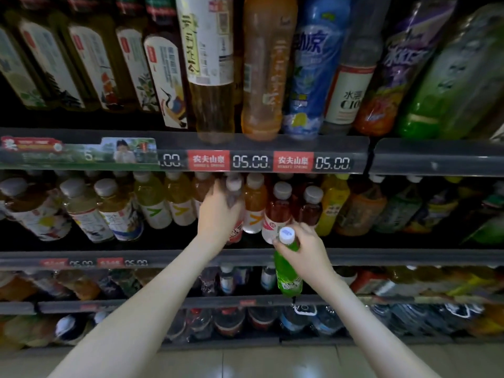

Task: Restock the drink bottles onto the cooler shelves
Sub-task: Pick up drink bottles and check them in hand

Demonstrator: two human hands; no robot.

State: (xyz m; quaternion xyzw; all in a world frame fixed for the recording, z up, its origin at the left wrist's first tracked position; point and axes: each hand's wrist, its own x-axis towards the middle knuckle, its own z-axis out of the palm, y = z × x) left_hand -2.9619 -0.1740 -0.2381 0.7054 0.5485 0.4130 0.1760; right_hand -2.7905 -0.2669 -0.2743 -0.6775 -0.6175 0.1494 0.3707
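Observation:
My left hand (218, 214) reaches into the second shelf and grips a pale red-labelled bottle (236, 222) with a white cap, among the standing rows there. My right hand (305, 246) holds a green bottle (288, 274) by its neck, just under the white cap. That bottle hangs upright in front of the second shelf's front rail (163, 259), below two dark red bottles (278, 208). Yellow and orange bottles (255, 203) stand on either side of my left hand.
The top shelf (341, 148) carries tall tea and juice bottles behind a rail of price tags. Lower shelves (136, 304) hold several more rows of bottles. Pale floor tiles (259, 361) show at the bottom. The cooler interior is dark.

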